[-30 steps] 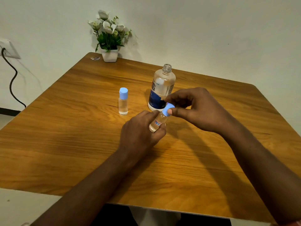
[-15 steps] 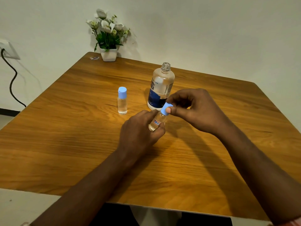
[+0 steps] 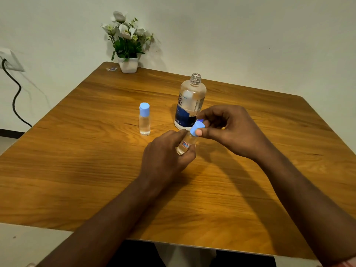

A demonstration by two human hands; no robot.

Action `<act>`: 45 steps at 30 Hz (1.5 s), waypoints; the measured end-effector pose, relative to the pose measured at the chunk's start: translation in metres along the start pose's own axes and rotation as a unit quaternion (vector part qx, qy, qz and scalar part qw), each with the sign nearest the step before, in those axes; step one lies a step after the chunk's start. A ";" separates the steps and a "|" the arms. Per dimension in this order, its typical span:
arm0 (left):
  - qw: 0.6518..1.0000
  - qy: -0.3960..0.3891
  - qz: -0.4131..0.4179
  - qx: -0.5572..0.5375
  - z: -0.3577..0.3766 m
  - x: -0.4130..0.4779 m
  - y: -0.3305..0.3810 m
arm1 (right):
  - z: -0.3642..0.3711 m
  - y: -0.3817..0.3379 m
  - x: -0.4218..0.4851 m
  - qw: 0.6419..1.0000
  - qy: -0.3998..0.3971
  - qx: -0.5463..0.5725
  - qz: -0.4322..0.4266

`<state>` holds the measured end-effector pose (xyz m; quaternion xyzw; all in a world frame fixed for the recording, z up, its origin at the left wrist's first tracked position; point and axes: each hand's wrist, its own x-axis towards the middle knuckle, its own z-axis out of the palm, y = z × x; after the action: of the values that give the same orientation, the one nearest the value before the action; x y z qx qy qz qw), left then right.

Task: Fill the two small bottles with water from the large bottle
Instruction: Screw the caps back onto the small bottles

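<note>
Left hand (image 3: 165, 151) wraps body of small bottle (image 3: 186, 144); bottle tilted, neck leaning far-right, clear liquid inside. Right hand (image 3: 231, 130) pinches its blue cap (image 3: 196, 128) between thumb and curled fingers. Large bottle (image 3: 189, 105) upright just beyond hands, neck uncapped. Second small bottle (image 3: 144, 119) upright left of large bottle, capped, apart from hands. Flower pot (image 3: 128, 64) at far left corner of worktop (image 3: 77, 160).

1. My left hand (image 3: 165, 157) wraps the small bottle (image 3: 186, 144); I cannot see its base.
2. Its label is too small for me to read.
3. My right hand (image 3: 231, 130), pinching the blue cap (image 3: 196, 128), covers the lower right of the large bottle (image 3: 189, 101).
4. The left edge cuts off the wall socket (image 3: 9, 60).
5. I cannot identify the scrap (image 3: 111, 69) beside the flower pot (image 3: 128, 64).
</note>
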<state>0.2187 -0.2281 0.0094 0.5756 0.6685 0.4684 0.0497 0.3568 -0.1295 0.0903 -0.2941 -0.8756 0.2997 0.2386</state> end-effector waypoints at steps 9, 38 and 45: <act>1.000 -0.002 -0.008 -0.020 0.001 0.000 -0.001 | 0.002 0.002 0.000 1.000 -0.015 0.013 -0.002; 1.000 -0.002 0.014 0.008 -0.006 -0.001 -0.002 | 0.020 0.006 -0.004 0.999 0.024 0.023 0.000; 0.996 0.018 -0.049 0.072 -0.017 0.001 -0.009 | 0.046 -0.001 0.005 0.991 0.082 0.110 0.007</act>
<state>0.2012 -0.2360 0.0136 0.5357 0.7286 0.4264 0.0189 0.3251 -0.1441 0.0593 -0.2955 -0.8128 0.3708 0.3383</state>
